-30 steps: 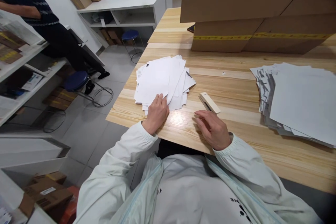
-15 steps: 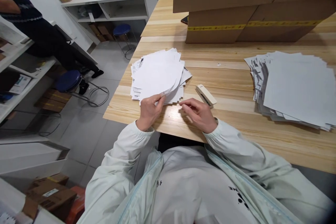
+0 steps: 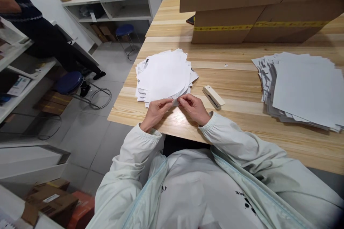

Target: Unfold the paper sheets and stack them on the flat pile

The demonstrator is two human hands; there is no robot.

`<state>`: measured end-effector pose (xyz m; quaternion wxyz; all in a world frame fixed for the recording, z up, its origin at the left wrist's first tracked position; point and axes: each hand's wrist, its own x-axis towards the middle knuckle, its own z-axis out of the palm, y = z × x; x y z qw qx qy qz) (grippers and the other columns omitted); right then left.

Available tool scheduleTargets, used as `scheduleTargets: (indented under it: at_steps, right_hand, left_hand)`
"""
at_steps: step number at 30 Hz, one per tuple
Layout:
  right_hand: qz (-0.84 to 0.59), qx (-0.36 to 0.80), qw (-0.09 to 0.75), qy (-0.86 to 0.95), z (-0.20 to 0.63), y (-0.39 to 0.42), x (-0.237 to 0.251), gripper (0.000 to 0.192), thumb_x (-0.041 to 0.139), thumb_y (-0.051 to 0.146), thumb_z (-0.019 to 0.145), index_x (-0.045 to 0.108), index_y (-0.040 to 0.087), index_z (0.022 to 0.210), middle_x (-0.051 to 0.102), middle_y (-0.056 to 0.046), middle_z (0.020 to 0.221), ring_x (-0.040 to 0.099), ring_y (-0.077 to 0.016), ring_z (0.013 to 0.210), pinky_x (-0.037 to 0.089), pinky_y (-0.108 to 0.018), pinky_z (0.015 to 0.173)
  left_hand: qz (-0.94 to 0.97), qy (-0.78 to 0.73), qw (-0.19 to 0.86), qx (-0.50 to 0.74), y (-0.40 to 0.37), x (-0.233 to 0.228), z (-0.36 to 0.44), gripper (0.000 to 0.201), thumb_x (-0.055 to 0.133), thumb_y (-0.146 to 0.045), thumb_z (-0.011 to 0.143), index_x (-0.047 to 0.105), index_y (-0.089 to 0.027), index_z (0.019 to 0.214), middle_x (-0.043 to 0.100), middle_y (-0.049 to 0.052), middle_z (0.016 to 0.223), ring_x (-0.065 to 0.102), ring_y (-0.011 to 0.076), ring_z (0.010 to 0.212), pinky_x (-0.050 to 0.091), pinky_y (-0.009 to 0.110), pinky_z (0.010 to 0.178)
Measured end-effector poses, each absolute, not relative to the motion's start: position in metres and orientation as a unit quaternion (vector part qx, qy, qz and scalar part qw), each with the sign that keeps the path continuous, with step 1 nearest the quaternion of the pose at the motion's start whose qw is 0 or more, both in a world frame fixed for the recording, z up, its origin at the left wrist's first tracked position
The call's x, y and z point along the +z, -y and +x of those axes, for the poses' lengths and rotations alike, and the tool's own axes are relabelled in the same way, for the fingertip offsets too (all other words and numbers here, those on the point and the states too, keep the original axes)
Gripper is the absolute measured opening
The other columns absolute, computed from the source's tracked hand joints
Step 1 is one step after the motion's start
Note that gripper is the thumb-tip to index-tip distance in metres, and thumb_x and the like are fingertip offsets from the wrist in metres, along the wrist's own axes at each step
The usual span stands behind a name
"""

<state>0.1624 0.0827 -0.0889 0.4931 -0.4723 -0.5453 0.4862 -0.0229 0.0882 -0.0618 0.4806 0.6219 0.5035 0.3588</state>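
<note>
Pinching near edge of top sheet (image 3: 165, 73) with left hand (image 3: 156, 111), thumb and fingers closed on it, same as half a second ago. Now also closed on that edge with thumb and index finger of right hand (image 3: 197, 108), moved in from apart to just beside the left fingertips. Can see the sheet atop the left paper stack (image 3: 141, 93), near edge bent up, near the left edge of the wooden table (image 3: 236, 86). Just right of right hand, see stapler (image 3: 214, 96), unmoved. Likewise unmoved: right-side paper stack (image 3: 309, 86); farther back, cardboard boxes (image 3: 221, 35).
</note>
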Motion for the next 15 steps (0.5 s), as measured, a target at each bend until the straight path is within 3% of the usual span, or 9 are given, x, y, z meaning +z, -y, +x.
scheduleTargets:
  at_steps: [4,8,11,15]
  right_hand:
    - [-0.474,0.497,0.495,0.533,0.159,-0.084,-0.088,0.033,0.064,0.051,0.085,0.065,0.018,0.085,0.066,-0.002,0.079,0.060,-0.0145,0.074,0.050,-0.029,0.072]
    - [-0.478,0.490,0.494,0.536,0.157,-0.085,-0.088,0.033,0.067,0.050,0.083,0.066,0.018,0.082,0.066,-0.002,0.077,0.057,-0.0134,0.070,0.048,-0.028,0.068]
    - [-0.483,0.488,0.489,0.538,0.158,-0.086,-0.090,0.033,0.065,0.051,0.084,0.066,0.018,0.081,0.066,-0.002,0.077,0.058,-0.0141,0.071,0.049,-0.029,0.070]
    - [-0.477,0.496,0.487,0.537,0.159,-0.088,-0.091,0.037,0.063,0.055,0.086,0.066,0.018,0.080,0.065,-0.002,0.075,0.060,-0.0149,0.071,0.052,-0.031,0.073]
  left_hand:
    - [0.625,-0.506,0.475,0.358,-0.090,-0.057,-0.022,0.035,0.068,-0.049,0.082,0.078,-0.017,0.092,0.075,0.005,0.086,0.064,0.0170,0.080,0.049,0.029,0.077]
    - [0.648,-0.519,0.440,0.344,-0.090,-0.045,-0.018,0.048,0.058,-0.054,0.088,0.063,-0.016,0.060,0.051,-0.002,0.056,0.044,0.0105,0.057,0.035,0.026,0.057]
    - [0.647,-0.523,0.437,0.342,-0.091,-0.043,-0.017,0.053,0.056,-0.055,0.089,0.051,-0.016,0.052,0.039,-0.003,0.051,0.036,0.0094,0.054,0.029,0.026,0.054]
    - [0.638,-0.515,0.460,0.341,-0.092,-0.046,-0.018,0.045,0.059,-0.056,0.086,0.065,-0.015,0.067,0.053,-0.001,0.061,0.045,0.0118,0.062,0.036,0.026,0.060]
